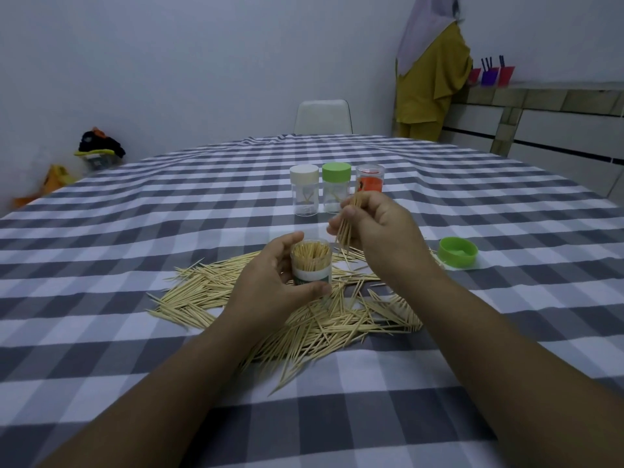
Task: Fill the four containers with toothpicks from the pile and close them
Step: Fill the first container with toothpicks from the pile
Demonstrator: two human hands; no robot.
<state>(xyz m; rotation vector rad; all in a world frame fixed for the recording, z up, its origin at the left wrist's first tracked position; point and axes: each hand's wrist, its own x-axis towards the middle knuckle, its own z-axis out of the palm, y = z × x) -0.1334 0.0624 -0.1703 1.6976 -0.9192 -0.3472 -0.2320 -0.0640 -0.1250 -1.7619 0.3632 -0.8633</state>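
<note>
Checked bench (101, 238), frame centre: left hand (270, 278) grips open container (310, 261), nearly full. Right hand (378, 228) pinches toothpick bundle (346, 228). Advice: align bundle vertical, lower slowly.

An open clear plastic container (311, 261), packed with upright toothpicks, stands mid-frame above a scattered pale wooden toothpick pile (304, 319); three capped containers (336, 190) line up behind.

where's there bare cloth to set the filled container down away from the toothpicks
Bare cloth lies left of the white-lidded container, and between the orange container and the loose green lid. The near table edge below the pile is also bare. It is crowded around the left hand, where the toothpicks spread.
</note>
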